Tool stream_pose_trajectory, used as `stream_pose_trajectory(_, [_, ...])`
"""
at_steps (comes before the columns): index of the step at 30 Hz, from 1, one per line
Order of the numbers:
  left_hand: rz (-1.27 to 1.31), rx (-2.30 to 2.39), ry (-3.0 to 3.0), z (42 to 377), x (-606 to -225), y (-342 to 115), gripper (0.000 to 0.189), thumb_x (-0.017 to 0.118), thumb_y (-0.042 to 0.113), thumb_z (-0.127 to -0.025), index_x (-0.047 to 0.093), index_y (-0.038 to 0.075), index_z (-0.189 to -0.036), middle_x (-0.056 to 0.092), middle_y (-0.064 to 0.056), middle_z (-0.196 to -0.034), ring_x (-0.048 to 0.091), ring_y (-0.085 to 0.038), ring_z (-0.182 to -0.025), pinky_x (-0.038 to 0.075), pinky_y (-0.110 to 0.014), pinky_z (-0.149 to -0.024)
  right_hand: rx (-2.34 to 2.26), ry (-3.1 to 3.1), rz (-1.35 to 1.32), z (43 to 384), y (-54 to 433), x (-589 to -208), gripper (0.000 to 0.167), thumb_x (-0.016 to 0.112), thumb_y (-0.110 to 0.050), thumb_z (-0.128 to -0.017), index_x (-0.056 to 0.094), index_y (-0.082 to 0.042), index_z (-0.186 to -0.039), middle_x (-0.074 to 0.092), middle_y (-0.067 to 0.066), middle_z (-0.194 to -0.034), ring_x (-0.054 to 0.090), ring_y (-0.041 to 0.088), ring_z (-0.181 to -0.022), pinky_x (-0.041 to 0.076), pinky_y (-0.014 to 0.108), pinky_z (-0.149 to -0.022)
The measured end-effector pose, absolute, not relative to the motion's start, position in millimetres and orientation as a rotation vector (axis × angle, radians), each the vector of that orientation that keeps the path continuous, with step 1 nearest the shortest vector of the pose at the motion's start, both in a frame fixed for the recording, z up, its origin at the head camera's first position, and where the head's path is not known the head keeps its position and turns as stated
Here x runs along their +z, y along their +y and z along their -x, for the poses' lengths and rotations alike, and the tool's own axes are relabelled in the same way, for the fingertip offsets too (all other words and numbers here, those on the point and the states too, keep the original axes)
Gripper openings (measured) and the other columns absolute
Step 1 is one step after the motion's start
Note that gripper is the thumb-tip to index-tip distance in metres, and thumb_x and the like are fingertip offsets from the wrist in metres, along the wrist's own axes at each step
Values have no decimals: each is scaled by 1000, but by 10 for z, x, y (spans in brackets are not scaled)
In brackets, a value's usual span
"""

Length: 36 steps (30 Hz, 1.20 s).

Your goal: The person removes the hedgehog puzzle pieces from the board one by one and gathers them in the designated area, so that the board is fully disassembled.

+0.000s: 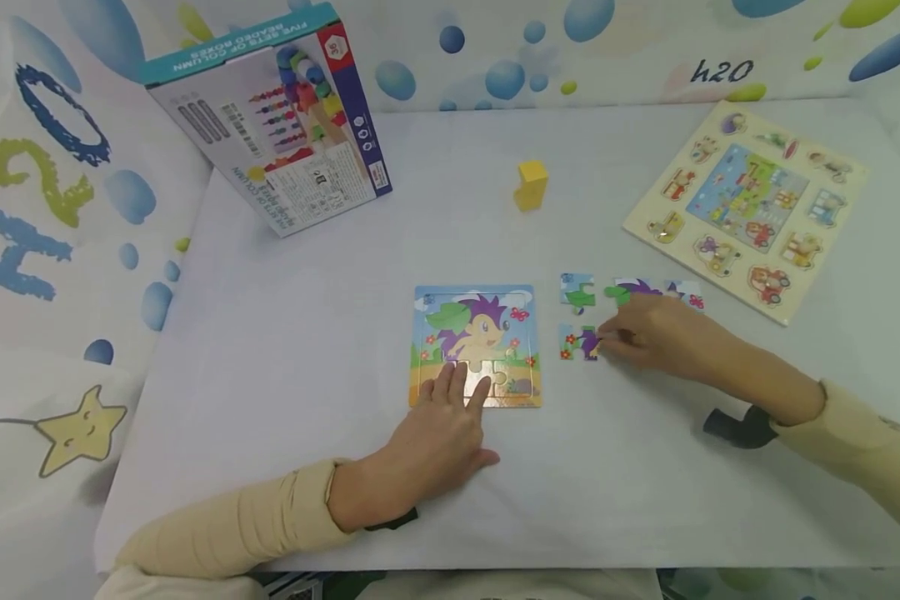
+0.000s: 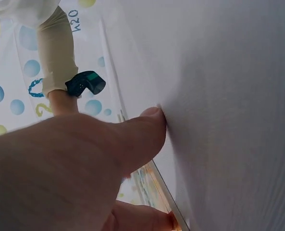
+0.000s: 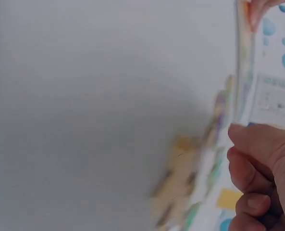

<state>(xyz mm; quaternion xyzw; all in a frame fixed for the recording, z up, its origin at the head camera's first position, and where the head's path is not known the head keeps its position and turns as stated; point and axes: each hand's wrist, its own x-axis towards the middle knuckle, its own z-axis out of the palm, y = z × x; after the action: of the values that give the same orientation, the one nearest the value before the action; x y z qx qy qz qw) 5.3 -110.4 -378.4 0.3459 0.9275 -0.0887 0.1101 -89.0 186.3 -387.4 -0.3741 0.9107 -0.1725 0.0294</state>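
Observation:
A square hedgehog puzzle board [image 1: 476, 298] lies on the table in front of me. My left hand [image 1: 438, 433] rests spread fingers on its lower edge; in the left wrist view this hand [image 2: 104, 154] has its thumb apart from the board's edge. Right of the board lie loose jigsaw pieces, including one with green leaf [image 1: 577, 289] and one with red flowers and purple [image 1: 579, 342]. My right hand [image 1: 660, 337] bends its fingers at the flowered piece's right edge. In the right wrist view, thumb and forefinger of the right hand [image 3: 262, 163] come close together; whether they pinch a piece is unclear.
More jigsaw pieces [image 1: 682, 292] lie just beyond my right hand. A wooden peg puzzle [image 1: 645, 212] stands at the back right. Yellow blocks [image 1: 531, 185] sit behind the board, and a large toy box [image 1: 270, 142] is at the back left.

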Motion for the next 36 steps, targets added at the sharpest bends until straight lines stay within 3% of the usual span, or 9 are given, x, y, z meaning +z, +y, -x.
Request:
stream_pose_trajectory(8, [-987,-187,2782,-26,-3830,-1114,68,57,55,-93,57,1,-135,60,-25,-129,58,-38,-122,53,-43,-93,-583,2811,1332,811,1342,-3889,15,82,-12,-77,78,-7,-91,62,-2,-74,50,8,-69,46,22,-59])
stream_pose_trajectory(15, [-955,-179,2731,17,-3820,-1067,63,54,53,-96,56,5,-137,59,-24,-132,56,-37,-125,54,-45,-90,-449,2775,1175,646,1078,-3950,36,79,-32,-82,76,-6,-107,65,2,-87,52,15,-79,48,26,-65])
stream_pose_trajectory(23, [-1013,-228,2768,42,-3813,-1091,58,55,50,-96,59,6,-134,61,-20,-131,58,-38,-122,56,-44,-87,-408,2763,1115,598,1038,-3929,46,76,-40,-83,73,-6,-114,65,4,-93,53,17,-85,49,29,-66])
stream_pose_trajectory(30, [-1231,-444,2823,43,-3847,-1116,25,64,13,-95,73,13,-118,66,-7,-127,66,-35,-110,59,-39,-78,-470,2771,1141,592,1052,-3949,47,81,-40,-78,75,-5,-110,65,4,-93,53,17,-85,50,29,-68])
stream_pose_trajectory(36, [-1243,-477,2847,49,-3871,-1114,29,65,14,-94,69,11,-123,68,-7,-124,68,-33,-107,59,-38,-77,-559,2739,987,588,1021,-3943,42,82,-36,-78,74,-5,-105,66,3,-95,56,18,-90,53,36,-79])
